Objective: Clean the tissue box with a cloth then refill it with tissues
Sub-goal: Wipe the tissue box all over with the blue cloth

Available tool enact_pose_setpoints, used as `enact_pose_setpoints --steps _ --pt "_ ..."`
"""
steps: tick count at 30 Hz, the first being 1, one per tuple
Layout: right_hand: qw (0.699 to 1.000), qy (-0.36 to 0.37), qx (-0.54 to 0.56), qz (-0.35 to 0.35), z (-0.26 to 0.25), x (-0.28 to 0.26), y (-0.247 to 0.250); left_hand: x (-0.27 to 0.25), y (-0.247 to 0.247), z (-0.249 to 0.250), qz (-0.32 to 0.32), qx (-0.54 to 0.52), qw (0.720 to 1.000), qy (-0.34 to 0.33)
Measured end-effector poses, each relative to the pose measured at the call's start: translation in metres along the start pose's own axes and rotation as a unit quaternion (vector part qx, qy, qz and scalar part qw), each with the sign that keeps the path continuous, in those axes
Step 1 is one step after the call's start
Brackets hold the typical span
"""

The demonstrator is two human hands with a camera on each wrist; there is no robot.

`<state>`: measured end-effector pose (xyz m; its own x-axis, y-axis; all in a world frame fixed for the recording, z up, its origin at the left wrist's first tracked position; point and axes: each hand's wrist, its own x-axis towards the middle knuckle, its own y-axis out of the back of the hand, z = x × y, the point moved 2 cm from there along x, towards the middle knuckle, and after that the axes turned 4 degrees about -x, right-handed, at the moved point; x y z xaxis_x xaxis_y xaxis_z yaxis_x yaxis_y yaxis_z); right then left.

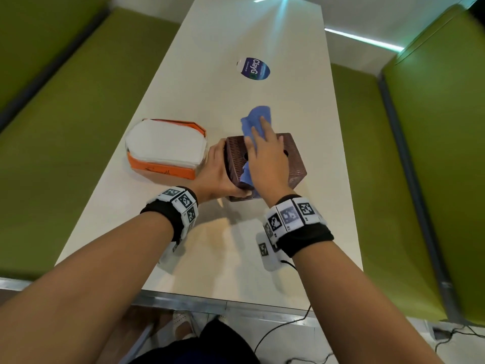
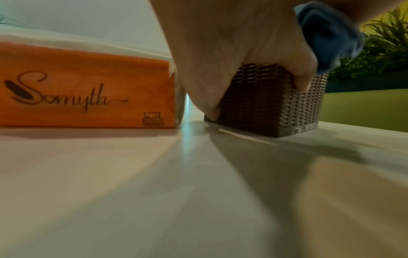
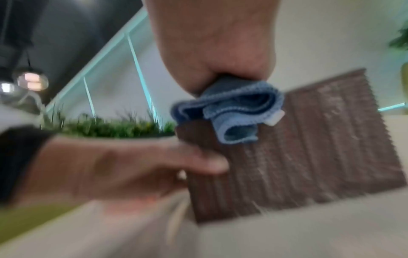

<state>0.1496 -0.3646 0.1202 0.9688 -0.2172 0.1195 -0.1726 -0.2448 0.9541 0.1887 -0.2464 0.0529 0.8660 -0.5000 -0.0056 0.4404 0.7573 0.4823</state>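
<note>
Two hands are at work on one pale, glossy table (image 1: 210, 82), long and narrow, running away from me between green upholstered benches (image 1: 65, 132) on both sides. Light strips glare off the far end of the tabletop, and the wrist views show green plants (image 2: 384, 52) behind the bench backs.

Counting what stands on the surface: one brown woven tissue box (image 1: 294, 158), one orange tissue pack (image 1: 162, 172) with its white tissues (image 1: 165, 143) showing at the open top, one blue cloth (image 1: 258, 115), and one round dark-blue sticker (image 1: 256, 69) farther out beyond my fingertips.

My left hand (image 1: 219, 174) wraps the near left corner of the tissue box, thumb on the near face and fingers curled against its left side, holding it down on the table. The tissue pack sits just beside the back of that hand, on its outer side.

My right hand (image 1: 265, 156) lies on top of the box with the cloth under it; from above the fingers look stretched forward over the fabric, while the right wrist view shows a bunch of cloth gripped between thumb and palm. One end of the cloth sticks out past my fingertips over the far edge of the box, the other hangs down by my wrist over the near face.
</note>
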Motion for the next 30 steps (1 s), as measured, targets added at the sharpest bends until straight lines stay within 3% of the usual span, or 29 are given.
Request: enact_pose_setpoints --steps 3,7,9,14,16,20,22,27,30 --pt "0.988 0.071 -0.129 -0.039 0.026 -0.001 -0.016 0.002 -0.001 -0.001 0.008 0.000 1.000 -0.005" --pt "0.982 -0.059 -0.179 -0.015 0.081 0.006 -0.001 0.003 -0.001 -0.006 -0.009 -0.016 1.000 0.005" --pt "0.979 -0.105 -0.173 -0.010 0.069 0.003 0.002 0.002 -0.003 -0.006 -0.016 -0.021 1.000 0.009" --pt "0.991 0.015 -0.129 -0.021 -0.012 -0.004 -0.012 0.000 0.000 -0.003 -0.021 -0.028 0.999 0.014" --pt "0.987 0.017 -0.155 -0.032 0.006 0.002 -0.010 0.000 0.002 -0.004 -0.018 -0.021 0.999 0.019" --pt "0.977 -0.059 -0.204 -0.014 0.070 0.014 -0.002 0.000 -0.001 -0.008 -0.018 -0.029 0.999 0.026" --pt "0.981 -0.092 -0.172 -0.002 0.063 0.013 -0.003 0.001 -0.005 -0.009 -0.009 -0.032 0.999 0.027" --pt "0.985 0.016 -0.170 -0.013 -0.011 0.000 -0.026 -0.002 -0.002 -0.003 -0.006 -0.027 0.999 0.017" --pt "0.978 0.036 -0.202 -0.026 0.018 0.007 -0.026 -0.002 -0.002 -0.005 0.002 -0.013 1.000 0.028"
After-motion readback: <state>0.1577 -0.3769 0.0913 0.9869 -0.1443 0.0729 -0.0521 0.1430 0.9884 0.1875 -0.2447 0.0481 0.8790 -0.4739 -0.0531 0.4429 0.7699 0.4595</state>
